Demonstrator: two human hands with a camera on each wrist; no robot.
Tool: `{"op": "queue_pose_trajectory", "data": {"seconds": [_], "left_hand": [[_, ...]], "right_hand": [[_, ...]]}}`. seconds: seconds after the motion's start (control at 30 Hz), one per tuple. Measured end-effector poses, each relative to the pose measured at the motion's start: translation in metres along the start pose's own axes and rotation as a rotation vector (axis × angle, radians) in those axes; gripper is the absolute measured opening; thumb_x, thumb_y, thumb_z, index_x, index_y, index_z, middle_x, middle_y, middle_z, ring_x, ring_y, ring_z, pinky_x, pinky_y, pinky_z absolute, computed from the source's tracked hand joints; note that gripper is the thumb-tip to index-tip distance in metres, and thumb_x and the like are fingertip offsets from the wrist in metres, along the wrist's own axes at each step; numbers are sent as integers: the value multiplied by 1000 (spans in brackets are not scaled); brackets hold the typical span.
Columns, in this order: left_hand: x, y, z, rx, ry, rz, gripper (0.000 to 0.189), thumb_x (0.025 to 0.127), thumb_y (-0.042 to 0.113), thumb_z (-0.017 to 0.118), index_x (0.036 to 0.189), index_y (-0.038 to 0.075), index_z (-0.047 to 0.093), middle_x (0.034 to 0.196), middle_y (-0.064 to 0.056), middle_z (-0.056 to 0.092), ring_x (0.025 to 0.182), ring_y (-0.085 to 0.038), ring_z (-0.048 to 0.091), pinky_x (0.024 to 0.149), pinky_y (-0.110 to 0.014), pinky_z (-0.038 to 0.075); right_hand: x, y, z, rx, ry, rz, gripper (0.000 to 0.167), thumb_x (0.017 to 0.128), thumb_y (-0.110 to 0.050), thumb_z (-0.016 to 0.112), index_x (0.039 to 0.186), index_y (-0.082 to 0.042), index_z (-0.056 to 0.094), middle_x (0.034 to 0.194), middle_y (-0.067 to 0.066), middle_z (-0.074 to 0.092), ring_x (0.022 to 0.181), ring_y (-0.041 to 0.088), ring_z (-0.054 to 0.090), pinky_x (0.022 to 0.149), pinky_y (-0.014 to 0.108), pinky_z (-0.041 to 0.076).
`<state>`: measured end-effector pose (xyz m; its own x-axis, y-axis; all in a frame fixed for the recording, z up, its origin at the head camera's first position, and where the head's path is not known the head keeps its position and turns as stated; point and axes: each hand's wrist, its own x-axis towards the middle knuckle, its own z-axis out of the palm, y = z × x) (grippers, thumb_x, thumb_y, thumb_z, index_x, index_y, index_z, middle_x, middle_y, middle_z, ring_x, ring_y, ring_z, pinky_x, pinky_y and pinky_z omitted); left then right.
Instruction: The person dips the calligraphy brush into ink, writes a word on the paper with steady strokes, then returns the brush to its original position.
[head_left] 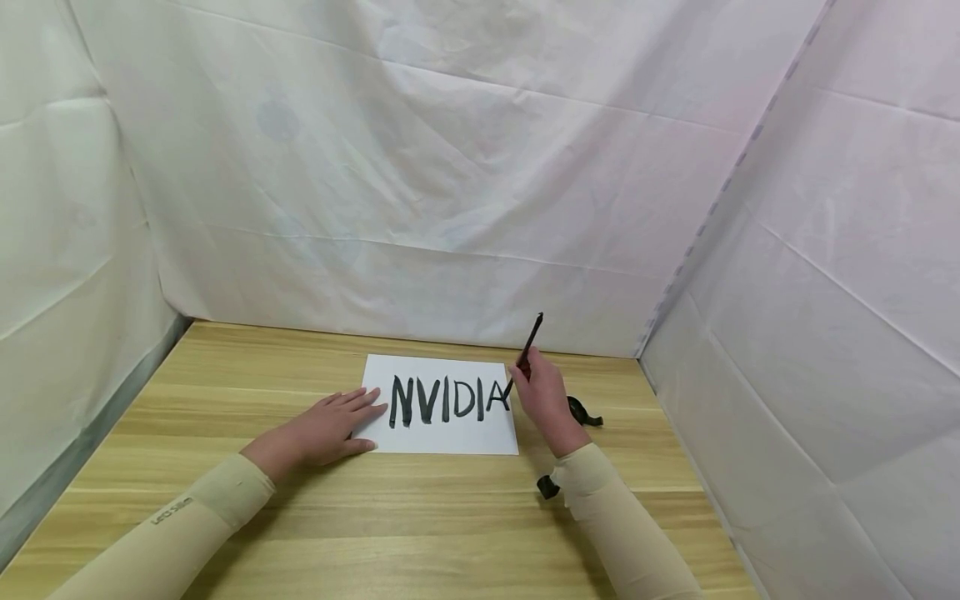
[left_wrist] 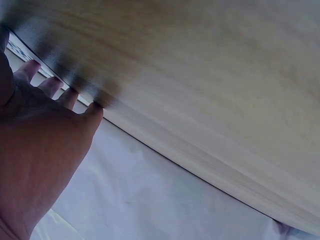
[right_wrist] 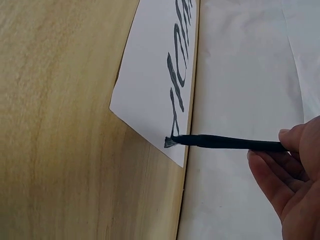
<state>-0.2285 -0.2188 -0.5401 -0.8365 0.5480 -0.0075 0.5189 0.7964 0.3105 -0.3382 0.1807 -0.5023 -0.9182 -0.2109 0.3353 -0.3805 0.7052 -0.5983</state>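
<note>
A white sheet of paper (head_left: 450, 442) lies on the wooden table with the black letters NVIDIA (head_left: 426, 402) across it. My right hand (head_left: 543, 400) pinches a slim black brush (head_left: 531, 337) between thumb and fingers. In the right wrist view, the tip of the brush (right_wrist: 225, 142) meets the foot of the A's right stroke near the paper's (right_wrist: 145, 90) right end. The left hand (head_left: 326, 429) rests with spread fingers on the sheet's left edge. In the left wrist view, part of the left hand (left_wrist: 50, 135) shows, its fingers extended along the tabletop.
A round black dish-like object (head_left: 577, 410) with a short handle sits right of the right hand, partly hidden by it. A small black piece (head_left: 548, 487) lies beside the right sleeve. White cloth walls (head_left: 412, 167) stand behind and beside the table (head_left: 420, 533).
</note>
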Motion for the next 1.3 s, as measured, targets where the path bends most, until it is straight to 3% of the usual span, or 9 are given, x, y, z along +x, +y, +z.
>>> {"op": "queue_pose_trajectory", "data": {"seconds": [0.73,1.3], "left_hand": [[1,0,-1,-6,2,9,70,113,48,62,167,6,48,175,-25,36,161,-52,33,125,-73,31],[1,0,-1,-1,-4,7,70,113,48,62,167,6,48,175,-25,37,161,-52,33,125,-73,31]], "right_hand": [[-2,0,-7,-14,9,-17,11,110,-13,73,109,-7,63,94,10,71,80,25,67,69,44,56],[-1,-2,-16,0,19,18,15,113,-20,69,113,-7,64,97,10,73,81,24,67,68,41,57]]}}
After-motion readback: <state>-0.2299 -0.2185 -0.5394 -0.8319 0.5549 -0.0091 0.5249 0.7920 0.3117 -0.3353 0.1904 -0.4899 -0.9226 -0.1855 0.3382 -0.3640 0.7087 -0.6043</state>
